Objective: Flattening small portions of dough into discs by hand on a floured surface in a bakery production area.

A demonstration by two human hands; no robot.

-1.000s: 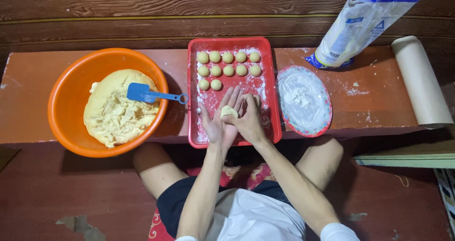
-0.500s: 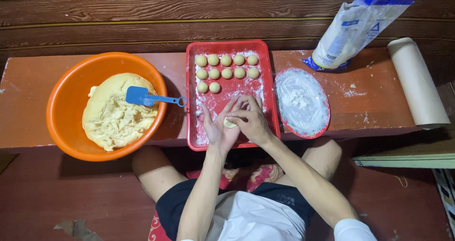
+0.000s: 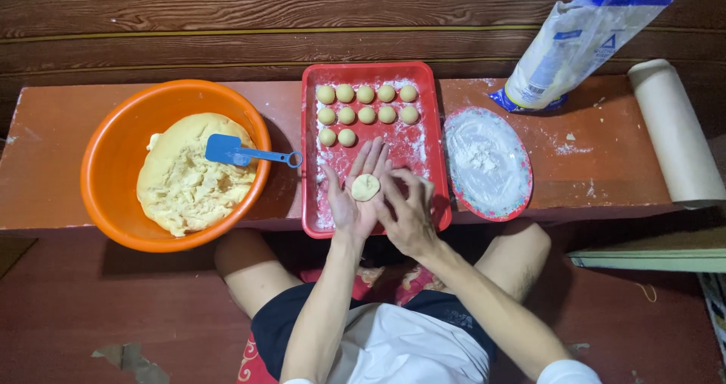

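The left hand [image 3: 355, 199] lies palm up with its fingers [image 3: 372, 157] spread flat and released, pointing away from the body toward the far side of the red tray [image 3: 435, 138]. A small round piece of dough [image 3: 365, 187] rests in the middle of that palm, flattened rather than ball-shaped, so it has no clear long axis. The right hand [image 3: 410, 216] sits just beside it on the right, fingers [image 3: 404, 178] curled loosely and holding nothing, their tips close to the dough's right edge; whether they touch it I cannot tell. Both hands hover over the near half of the tray, which is dusted with flour and bare of dough. Beyond the fingertips stand the dough balls [image 3: 367, 104], two full rows and a short third row, the open gap lying to the right of that row. Well to the left is the orange bowl [image 3: 113, 165] of dough with a blue spatula [image 3: 234, 152]; just right of the tray is a floured plate [image 3: 522, 165], with a flour bag [image 3: 575, 51] behind it on the tabletop [image 3: 53, 150].
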